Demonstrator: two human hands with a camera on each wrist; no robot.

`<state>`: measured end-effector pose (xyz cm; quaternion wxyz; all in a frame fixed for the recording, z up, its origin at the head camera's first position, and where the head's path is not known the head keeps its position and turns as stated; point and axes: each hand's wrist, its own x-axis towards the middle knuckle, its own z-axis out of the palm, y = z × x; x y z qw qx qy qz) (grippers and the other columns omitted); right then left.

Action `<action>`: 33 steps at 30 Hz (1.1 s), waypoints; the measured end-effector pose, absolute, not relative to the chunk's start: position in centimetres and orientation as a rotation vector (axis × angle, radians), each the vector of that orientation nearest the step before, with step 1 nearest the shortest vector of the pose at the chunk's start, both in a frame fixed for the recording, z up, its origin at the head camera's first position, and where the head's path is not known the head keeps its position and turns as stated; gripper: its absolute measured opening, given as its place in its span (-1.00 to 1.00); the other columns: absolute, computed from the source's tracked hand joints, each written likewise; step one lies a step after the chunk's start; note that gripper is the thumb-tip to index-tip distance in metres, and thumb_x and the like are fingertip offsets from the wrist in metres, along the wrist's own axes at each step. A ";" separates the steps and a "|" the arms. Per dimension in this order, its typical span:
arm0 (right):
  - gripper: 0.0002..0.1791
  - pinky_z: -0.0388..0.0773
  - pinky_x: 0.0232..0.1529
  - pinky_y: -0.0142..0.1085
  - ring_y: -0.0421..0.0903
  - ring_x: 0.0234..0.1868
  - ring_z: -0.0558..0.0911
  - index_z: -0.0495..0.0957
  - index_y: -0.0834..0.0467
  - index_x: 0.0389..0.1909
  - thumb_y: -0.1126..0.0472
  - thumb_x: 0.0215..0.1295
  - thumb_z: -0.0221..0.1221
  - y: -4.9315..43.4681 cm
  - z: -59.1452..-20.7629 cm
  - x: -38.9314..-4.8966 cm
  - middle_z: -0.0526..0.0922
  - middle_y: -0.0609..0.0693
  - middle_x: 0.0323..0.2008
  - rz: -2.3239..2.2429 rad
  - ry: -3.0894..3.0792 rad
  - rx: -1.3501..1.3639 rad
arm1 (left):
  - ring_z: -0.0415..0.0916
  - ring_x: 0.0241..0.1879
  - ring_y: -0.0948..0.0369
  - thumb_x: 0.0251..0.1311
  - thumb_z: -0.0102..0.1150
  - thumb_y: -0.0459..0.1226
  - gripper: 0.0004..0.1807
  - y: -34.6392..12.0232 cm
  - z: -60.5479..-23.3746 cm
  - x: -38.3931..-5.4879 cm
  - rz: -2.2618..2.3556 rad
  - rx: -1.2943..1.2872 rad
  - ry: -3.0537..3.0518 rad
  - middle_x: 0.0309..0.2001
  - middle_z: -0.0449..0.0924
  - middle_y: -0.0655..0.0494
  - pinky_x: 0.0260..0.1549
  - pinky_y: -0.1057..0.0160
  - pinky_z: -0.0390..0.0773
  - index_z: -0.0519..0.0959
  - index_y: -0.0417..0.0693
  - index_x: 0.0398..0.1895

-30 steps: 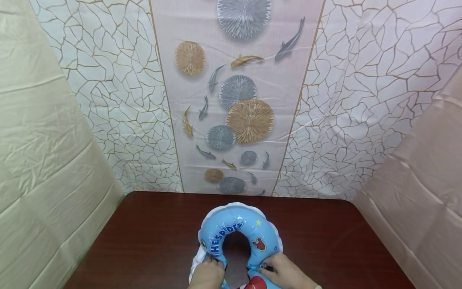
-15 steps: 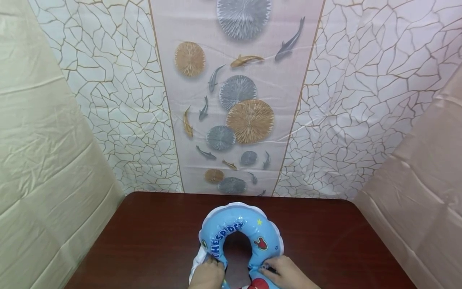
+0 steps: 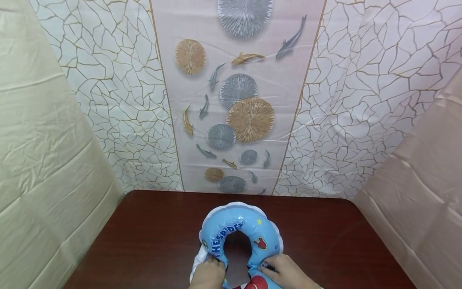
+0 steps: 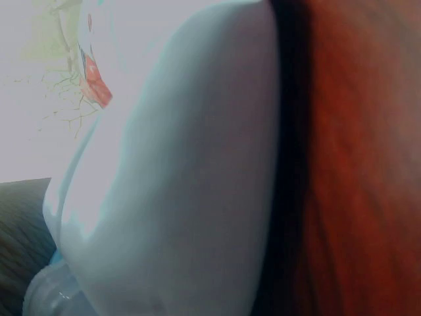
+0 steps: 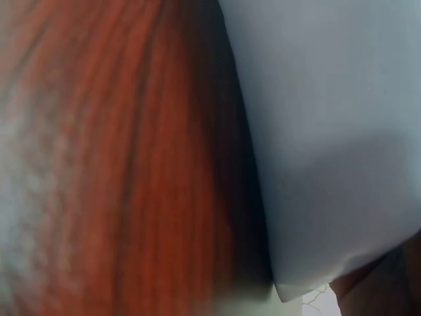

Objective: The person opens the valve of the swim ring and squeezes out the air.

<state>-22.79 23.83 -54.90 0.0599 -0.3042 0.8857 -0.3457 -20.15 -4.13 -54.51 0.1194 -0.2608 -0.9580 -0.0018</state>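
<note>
Head | left hand [image 3: 208,273], right hand [image 3: 286,272] grip blue ring [image 3: 240,212] | yellow star [image 3: 259,221] (head only)

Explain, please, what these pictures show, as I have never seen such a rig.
There is no machine: a person works with two bare hands. The wide view, from a head-worn camera, looks forward and down at a dark brown table. On it lies a blue inflatable ring, partly out of frame; the left hand and right hand each grip one side. The other two come from wrist cameras: blurred close-ups of the table beside a pale surface I cannot identify.
</note>
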 end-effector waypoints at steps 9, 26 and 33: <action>-0.66 0.39 -0.56 -0.47 -0.47 -0.61 0.33 0.53 -0.05 -0.58 0.04 0.46 0.17 23.9 -54.9 -22.9 0.35 -0.37 -0.69 -1.078 2.646 -0.912 | 0.47 -0.62 0.22 -0.12 0.35 -0.23 -0.86 -4.1 -54.7 -19.8 -0.011 -0.784 -2.692 -0.62 0.47 0.16 -0.70 0.22 0.42 0.54 0.01 -0.61; -0.85 0.51 -0.25 -0.37 -0.39 -0.29 0.53 0.67 -0.08 -0.17 0.00 0.47 0.16 24.3 -54.6 -22.9 0.61 -0.34 -0.34 -1.118 2.650 -0.870 | 0.43 -0.55 0.25 -0.14 0.52 -0.07 -0.84 -4.4 -52.9 -19.5 -0.371 -0.752 -2.988 -0.57 0.48 0.20 -0.55 0.18 0.48 0.66 0.29 -0.65; -0.84 0.51 -0.29 -0.37 -0.41 -0.32 0.53 0.69 -0.06 -0.23 0.02 0.46 0.17 24.2 -54.6 -22.9 0.61 -0.36 -0.37 -1.125 2.649 -0.875 | 0.40 -0.56 0.30 -0.12 0.50 -0.08 -0.86 -4.6 -52.7 -19.8 -0.412 -0.799 -3.042 -0.59 0.46 0.26 -0.56 0.20 0.46 0.68 0.27 -0.64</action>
